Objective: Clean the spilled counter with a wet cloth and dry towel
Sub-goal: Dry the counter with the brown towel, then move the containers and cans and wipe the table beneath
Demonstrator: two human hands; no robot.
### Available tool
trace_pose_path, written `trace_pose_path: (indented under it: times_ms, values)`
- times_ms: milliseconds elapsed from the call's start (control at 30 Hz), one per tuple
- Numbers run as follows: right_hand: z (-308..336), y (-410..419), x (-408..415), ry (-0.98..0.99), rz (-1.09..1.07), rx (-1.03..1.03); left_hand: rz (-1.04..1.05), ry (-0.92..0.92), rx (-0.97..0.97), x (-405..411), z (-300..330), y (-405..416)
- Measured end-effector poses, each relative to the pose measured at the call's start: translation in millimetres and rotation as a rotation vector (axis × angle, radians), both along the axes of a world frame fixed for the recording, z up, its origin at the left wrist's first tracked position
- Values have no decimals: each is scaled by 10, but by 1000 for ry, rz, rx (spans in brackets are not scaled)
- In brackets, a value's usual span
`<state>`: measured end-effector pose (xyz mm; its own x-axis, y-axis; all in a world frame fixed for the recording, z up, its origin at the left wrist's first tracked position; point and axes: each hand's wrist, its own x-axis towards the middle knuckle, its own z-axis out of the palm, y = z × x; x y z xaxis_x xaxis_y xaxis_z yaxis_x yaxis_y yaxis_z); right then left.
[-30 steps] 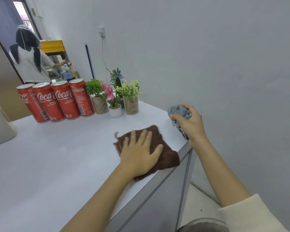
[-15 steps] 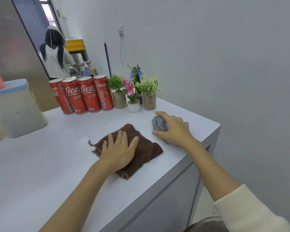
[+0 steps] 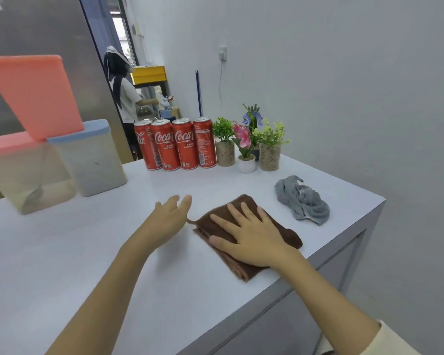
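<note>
A folded brown towel (image 3: 282,230) lies flat near the front edge of the white counter (image 3: 87,252). My right hand (image 3: 249,234) presses on it with straight, spread fingers. My left hand (image 3: 168,219) hovers just left of the towel, fingers straight, holding nothing. A crumpled grey cloth (image 3: 303,199) lies by itself near the counter's right corner, apart from both hands.
Several red Coca-Cola cans (image 3: 176,146) and small potted plants (image 3: 251,142) line the counter's back. Plastic containers with blue (image 3: 87,157) and pink lids (image 3: 23,167) stand at the left. A person (image 3: 122,93) works in the far doorway. The counter's edge drops off right.
My right hand let go of the grey cloth, left it by the right corner, and came down on the brown towel. My left hand lifted off the towel and moved left.
</note>
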<state>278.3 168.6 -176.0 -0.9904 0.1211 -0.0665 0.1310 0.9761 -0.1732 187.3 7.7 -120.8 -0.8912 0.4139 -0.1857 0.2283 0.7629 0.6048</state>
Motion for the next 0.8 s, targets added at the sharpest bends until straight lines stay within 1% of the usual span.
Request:
trace_pose_path:
  times_ms: [133,200,267,367,433,500,533,600,667,800]
  values:
    - [33,1,-226,-4,-164,-21,16,-18,-2,-102,-44,-310]
    - [63,-61,-446,-21,-192,-6,49,-16,5,-171,-70,-530]
    - [64,-126,-565,-49,-152,13,76,-27,14,-213,-110,-715]
    - [70,-134,-523,-80,-79,-1,91,-46,18,-251,-139,-956]
    - [156,-135,-467,-144,-73,-11,92,-39,20,-302,-109,-1088]
    - [347,-231,-502,-214,-65,66,106,-20,4,-372,-32,-1201]
    - [469,-320,-557,-201,-49,97,110,-5,-9,-403,25,-1237]
    - [764,-600,-733,-55,8,55,113,48,-11,-481,150,-1325]
    - [1085,-933,-950,125,73,-61,105,119,11,-571,303,-1419]
    - [1561,-1459,-1449,298,208,-189,134,296,43,-777,618,-1673]
